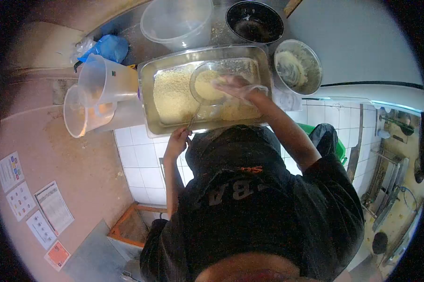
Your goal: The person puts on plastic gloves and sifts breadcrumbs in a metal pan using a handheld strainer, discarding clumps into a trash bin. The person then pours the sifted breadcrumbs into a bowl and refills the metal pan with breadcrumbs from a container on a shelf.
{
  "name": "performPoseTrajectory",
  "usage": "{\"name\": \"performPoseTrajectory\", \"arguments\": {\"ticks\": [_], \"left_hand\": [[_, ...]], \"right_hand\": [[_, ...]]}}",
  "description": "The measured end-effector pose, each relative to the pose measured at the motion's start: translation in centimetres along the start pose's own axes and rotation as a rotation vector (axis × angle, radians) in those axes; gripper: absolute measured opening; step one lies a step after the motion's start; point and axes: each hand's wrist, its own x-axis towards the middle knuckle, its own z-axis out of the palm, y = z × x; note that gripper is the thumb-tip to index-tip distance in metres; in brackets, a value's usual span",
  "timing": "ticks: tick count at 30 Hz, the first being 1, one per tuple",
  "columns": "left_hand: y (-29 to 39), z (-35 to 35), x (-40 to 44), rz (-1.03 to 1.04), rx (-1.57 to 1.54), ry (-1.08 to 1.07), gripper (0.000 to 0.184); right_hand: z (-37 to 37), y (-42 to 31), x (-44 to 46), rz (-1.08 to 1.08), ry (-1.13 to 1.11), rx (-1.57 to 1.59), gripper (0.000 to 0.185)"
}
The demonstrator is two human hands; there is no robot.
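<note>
My left hand [177,142] is closed around the handle of a round mesh sieve [207,97]. The sieve is over a deep rectangular steel tray [145,89], and pale yellow crumbs lie in its bowl. My right hand [235,87], in a clear plastic glove, reaches over the sieve's right side with its fingers stretched out, touching or just above the crumbs. A thick layer of coarse yellow crumbs [172,96] covers the tray's left part. Finer yellow crumbs [238,110] lie in its right part, partly hidden by my forearm.
Behind the tray stand a clear plastic tub [177,28] and a black bowl [255,22]. A steel bowl [312,70] with pale residue is to the right. Two clear plastic jugs [95,75] [73,110] and a blue bag [112,48] are on the left, near the wall.
</note>
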Motion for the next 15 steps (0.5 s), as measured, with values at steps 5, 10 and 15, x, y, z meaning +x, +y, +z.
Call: {"name": "performPoseTrajectory", "arguments": {"ticks": [5, 10, 15], "left_hand": [[-0.4, 0.0, 0.2, 0.051, 0.107, 0.041, 0.024], [-1.1, 0.0, 0.4, 0.099, 0.027, 0.009, 0.024], [-0.4, 0.3, -0.4, 0.042, -0.032, 0.040, 0.025]], "right_hand": [[-0.1, 4.3, 5.5, -0.325, 0.161, -0.250, 0.041], [-4.1, 10.2, 6.7, 0.072, 0.191, -0.537, 0.032], [-0.4, 11.5, -0.6, -0.131, 0.082, -0.788, 0.049]]}}
